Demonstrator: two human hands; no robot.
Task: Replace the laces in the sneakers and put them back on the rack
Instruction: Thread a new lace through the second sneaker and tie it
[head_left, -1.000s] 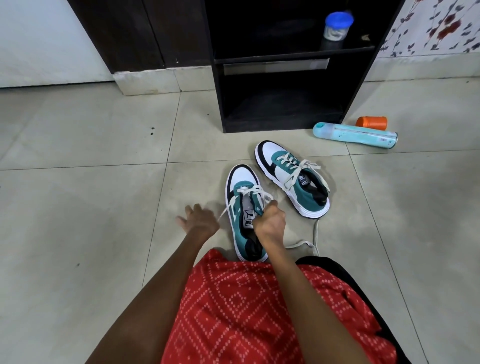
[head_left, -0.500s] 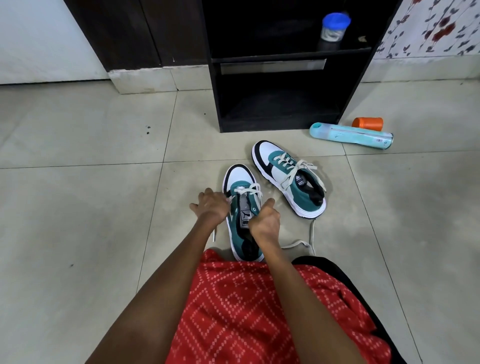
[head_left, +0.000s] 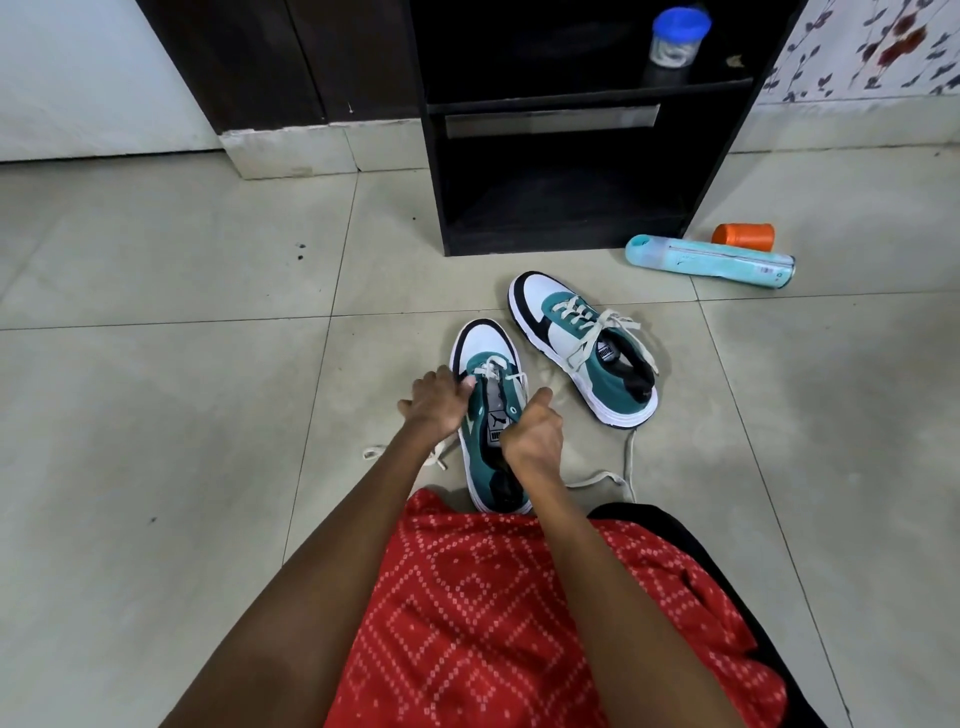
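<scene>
Two teal, white and black sneakers lie on the tiled floor in front of the black rack (head_left: 566, 135). The near sneaker (head_left: 485, 353) points away from me, laced only near the toe. My left hand (head_left: 434, 400) grips its left side at the eyelets, fingers curled onto the lace. My right hand (head_left: 532, 436) is curled at the right side of the tongue, pinching the lace. Loose ends of the cream lace (head_left: 602, 475) trail on the floor on both sides. The far sneaker (head_left: 582, 343) lies to the right, fully laced.
A light blue bottle (head_left: 711, 260) lies on the floor right of the rack, with an orange spool (head_left: 743, 234) behind it. A blue-lidded jar (head_left: 675, 36) stands on the rack's upper shelf. My red patterned garment (head_left: 493, 613) fills the bottom.
My left hand has come in from the open floor and taken hold of the near sneaker's left side. My right hand stays at the tongue. The lace over the eyelets looks pulled tighter.
</scene>
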